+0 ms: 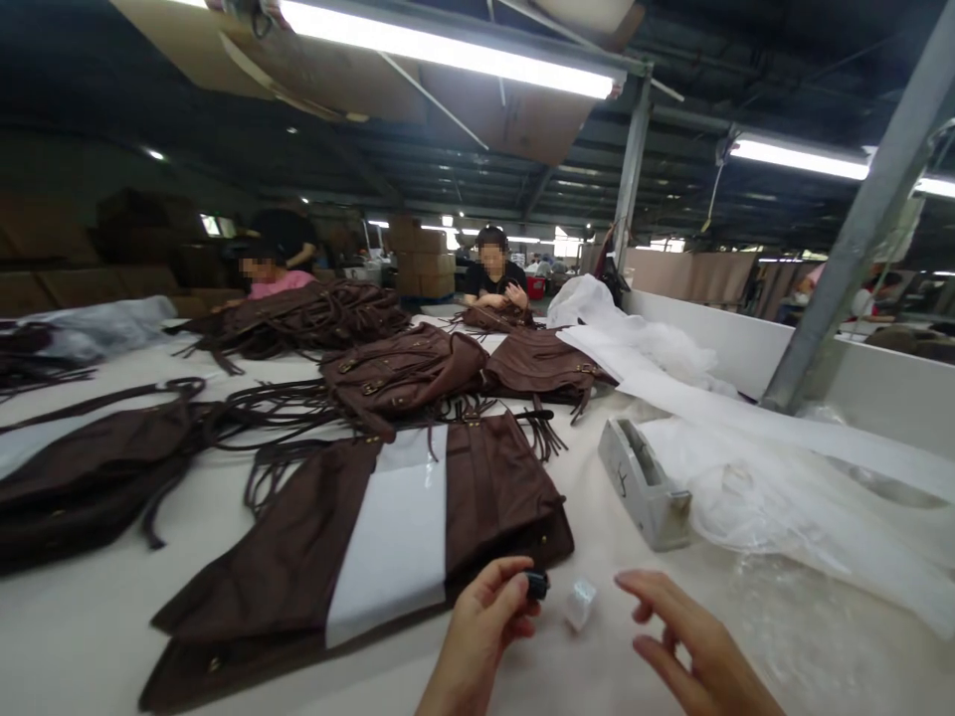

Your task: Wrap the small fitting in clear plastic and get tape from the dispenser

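Cylinder of shiny black material [536,585], small, over a white tabletop [586,668] beside a dark-brown, soft-looking bag [484,477].
It looks light, stiff, perhaps slippery; best gripped around its sides. The left hand [488,607] pinches it; the right hand [690,636], fingers loosely spread, holds nothing near a small translucent block [580,604].

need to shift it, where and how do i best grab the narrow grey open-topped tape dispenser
Probably pinch the narrow grey open-topped tape dispenser across its long side walls, coming from above and the near left: its left wall is exposed, while crumpled translucent white plastic film crowds its right side.
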The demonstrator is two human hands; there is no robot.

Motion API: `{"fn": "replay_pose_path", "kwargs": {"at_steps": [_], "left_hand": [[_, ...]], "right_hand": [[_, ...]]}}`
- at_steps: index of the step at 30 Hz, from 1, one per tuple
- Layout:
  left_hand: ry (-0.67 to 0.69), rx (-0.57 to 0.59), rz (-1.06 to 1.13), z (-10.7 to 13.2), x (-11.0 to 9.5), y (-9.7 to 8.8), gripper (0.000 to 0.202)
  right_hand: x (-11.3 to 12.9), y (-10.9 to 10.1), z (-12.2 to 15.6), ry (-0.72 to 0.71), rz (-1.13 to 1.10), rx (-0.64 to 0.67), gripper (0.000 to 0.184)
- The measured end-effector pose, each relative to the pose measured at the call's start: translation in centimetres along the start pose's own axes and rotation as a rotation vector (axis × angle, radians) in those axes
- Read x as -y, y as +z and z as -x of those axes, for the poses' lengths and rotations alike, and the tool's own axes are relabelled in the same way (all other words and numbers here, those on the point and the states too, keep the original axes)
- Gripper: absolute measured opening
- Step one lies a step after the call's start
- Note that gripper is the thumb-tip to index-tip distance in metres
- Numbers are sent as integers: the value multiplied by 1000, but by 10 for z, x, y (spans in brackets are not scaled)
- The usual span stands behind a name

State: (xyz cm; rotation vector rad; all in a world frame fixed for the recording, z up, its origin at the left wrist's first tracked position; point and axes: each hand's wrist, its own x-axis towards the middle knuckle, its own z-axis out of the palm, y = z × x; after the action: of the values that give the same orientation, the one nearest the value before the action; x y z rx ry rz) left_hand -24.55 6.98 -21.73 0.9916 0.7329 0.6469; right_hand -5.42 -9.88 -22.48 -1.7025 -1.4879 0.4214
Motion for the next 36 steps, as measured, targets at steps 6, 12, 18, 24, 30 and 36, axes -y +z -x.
{"fn": "replay_pose_path", "kwargs": {"at_steps": [6,12,18,24,30,36], "left_hand": [[15,7,49,-1,3,0,35],[9,-15,-9,-4,12,1,35],[10,-28,-8,-11,20,0,35],[-26,-30,54,-12,25,-1,41],[7,-10,80,-13,29,0,41],[21,-5,76,-11,24,1,39]], "right_hand": [[-11,30,-52,-25,-44,78,53],[-18,39,-59,8,-47,117,23],[-17,48,-44,78,-213,69,61],[-21,40,-24,-39,-244,309,84],[-32,53,-21,-148,-196,287,78],[-33,79,-14,-42,-123,118,78]]}}
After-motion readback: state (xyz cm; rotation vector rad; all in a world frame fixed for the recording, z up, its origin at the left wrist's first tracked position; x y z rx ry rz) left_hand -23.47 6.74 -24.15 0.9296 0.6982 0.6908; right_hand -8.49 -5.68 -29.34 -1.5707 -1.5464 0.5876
